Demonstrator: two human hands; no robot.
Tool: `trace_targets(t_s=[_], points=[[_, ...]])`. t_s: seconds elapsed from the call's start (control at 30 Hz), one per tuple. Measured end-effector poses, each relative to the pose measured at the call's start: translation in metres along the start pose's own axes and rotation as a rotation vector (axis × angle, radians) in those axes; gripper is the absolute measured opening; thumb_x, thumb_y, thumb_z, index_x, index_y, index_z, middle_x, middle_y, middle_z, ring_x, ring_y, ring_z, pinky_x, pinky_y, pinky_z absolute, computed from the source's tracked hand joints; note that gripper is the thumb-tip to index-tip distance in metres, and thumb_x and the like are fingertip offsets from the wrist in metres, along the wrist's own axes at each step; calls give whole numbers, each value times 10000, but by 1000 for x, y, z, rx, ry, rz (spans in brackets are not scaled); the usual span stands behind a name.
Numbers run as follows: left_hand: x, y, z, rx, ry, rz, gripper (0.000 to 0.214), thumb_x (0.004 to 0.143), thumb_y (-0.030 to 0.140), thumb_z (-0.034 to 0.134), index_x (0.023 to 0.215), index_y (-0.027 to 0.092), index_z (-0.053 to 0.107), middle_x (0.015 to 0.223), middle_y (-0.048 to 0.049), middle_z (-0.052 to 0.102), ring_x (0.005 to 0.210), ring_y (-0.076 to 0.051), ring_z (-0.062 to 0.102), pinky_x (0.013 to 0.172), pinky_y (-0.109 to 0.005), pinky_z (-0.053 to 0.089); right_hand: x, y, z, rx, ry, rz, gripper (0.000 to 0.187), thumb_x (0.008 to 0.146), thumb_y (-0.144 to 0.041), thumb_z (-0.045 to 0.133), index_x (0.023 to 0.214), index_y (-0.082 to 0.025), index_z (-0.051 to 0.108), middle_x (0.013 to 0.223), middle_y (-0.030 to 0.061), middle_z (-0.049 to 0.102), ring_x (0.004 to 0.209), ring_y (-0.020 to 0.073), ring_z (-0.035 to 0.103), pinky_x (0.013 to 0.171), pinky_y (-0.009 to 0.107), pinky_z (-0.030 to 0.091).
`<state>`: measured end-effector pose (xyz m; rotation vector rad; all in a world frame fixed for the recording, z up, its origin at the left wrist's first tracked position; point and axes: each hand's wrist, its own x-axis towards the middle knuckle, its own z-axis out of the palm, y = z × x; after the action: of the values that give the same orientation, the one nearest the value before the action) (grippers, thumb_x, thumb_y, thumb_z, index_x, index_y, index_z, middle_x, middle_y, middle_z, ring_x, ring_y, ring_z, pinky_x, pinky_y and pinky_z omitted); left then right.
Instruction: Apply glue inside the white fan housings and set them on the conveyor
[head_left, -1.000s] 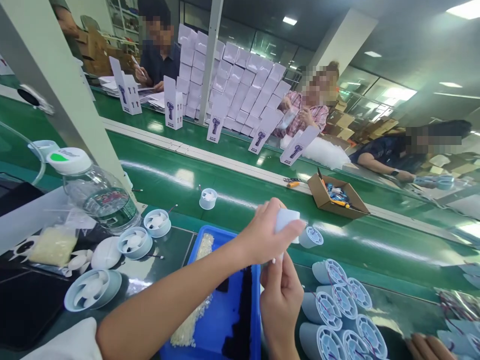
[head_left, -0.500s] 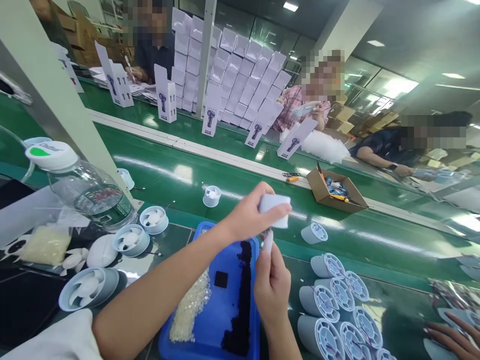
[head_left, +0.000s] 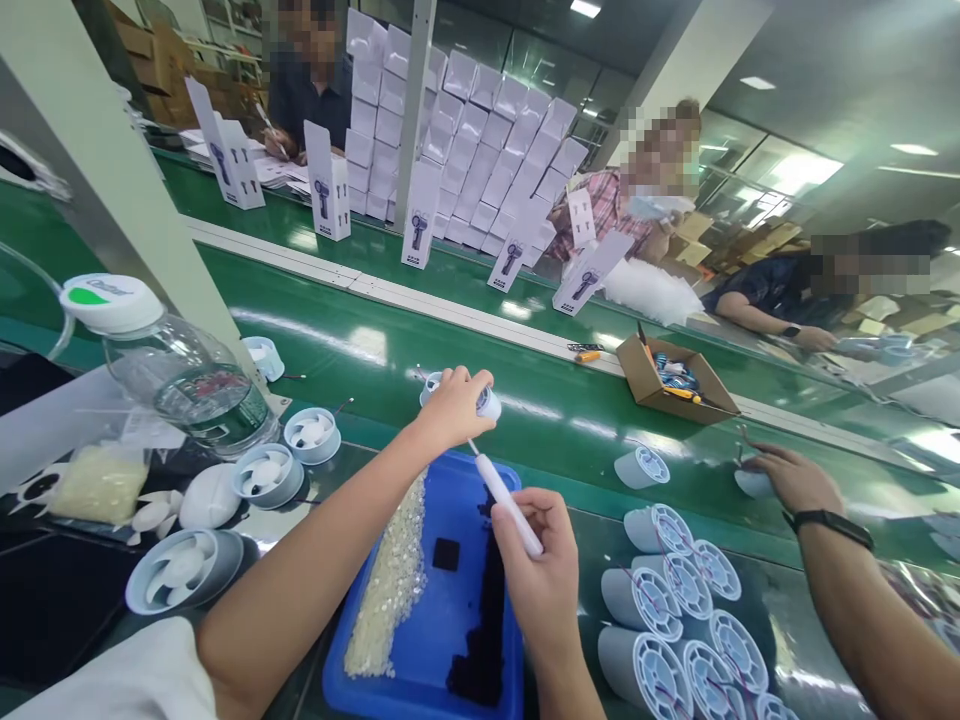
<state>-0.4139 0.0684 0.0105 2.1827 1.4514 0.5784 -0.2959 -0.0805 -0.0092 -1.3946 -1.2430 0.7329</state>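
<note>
My left hand (head_left: 452, 412) is closed around a small light-blue fan housing (head_left: 490, 404) above the far end of a blue tray (head_left: 420, 690). Just beyond my fingers, another fan housing (head_left: 430, 386) stands on the green belt. In my right hand (head_left: 541, 560) is a white pen-shaped tool (head_left: 510, 506). Its thin metal tip points up toward the held housing; whether they touch I cannot tell. Inside the tray lie a heap of small whitish pieces (head_left: 386, 600), a strip of black pieces (head_left: 480, 650) and a black square (head_left: 445, 554).
Several fan housings (head_left: 641, 660) stand in rows to the right, others (head_left: 311, 432) to the left beside a large bottle (head_left: 217, 400). A co-worker's hand (head_left: 802, 490) reaches a housing (head_left: 752, 483) on the belt (head_left: 540, 400). A cardboard box (head_left: 675, 385) with tools sits farther back.
My left hand has moved left and turned the housing. The white tool now slants up and left, its metal tip showing. A co-worker's arm has reached in farther from the right.
</note>
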Motion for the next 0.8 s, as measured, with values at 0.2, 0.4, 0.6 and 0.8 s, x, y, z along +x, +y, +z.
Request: trace_targets(t_s=[0.2, 0.4, 0.6, 0.8], points=[[2, -6, 1, 25, -229, 49, 587, 798, 517, 457, 1265, 163, 490, 1235, -165, 509, 1219, -340, 364, 997, -446, 317, -5, 5, 1, 58, 8, -125, 80, 841, -272, 600, 838, -197, 573, 675, -27, 549, 536, 106, 536, 509, 224, 428], [3, -12, -7, 149, -72, -87, 505, 841, 472, 406, 1266, 222, 516, 1409, -140, 369, 1314, -333, 277, 1049, -511, 255, -5, 15, 8, 154, -74, -102, 101, 887, -305, 547, 901, -214, 589, 805, -1, 567, 577, 112, 590, 526, 237, 477], [7, -34, -10, 42, -207, -91, 518, 764, 338, 551, 1274, 259, 506, 1345, -96, 411, 1240, -294, 412, 1045, -420, 325, -3, 27, 15, 48, -241, -77, 168, 919, -346, 481, 979, -218, 573, 866, 32, 613, 721, 162, 625, 662, 296, 497], [10, -38, -16, -48, -52, -98, 481, 691, 194, 569, 1172, 196, 558, 1176, -109, 521, 1044, -241, 570, 949, -343, 427, -3, 29, 17, 25, -260, -60, 208, 923, -381, 461, 984, -212, 567, 856, 41, 627, 741, 171, 620, 670, 297, 491]])
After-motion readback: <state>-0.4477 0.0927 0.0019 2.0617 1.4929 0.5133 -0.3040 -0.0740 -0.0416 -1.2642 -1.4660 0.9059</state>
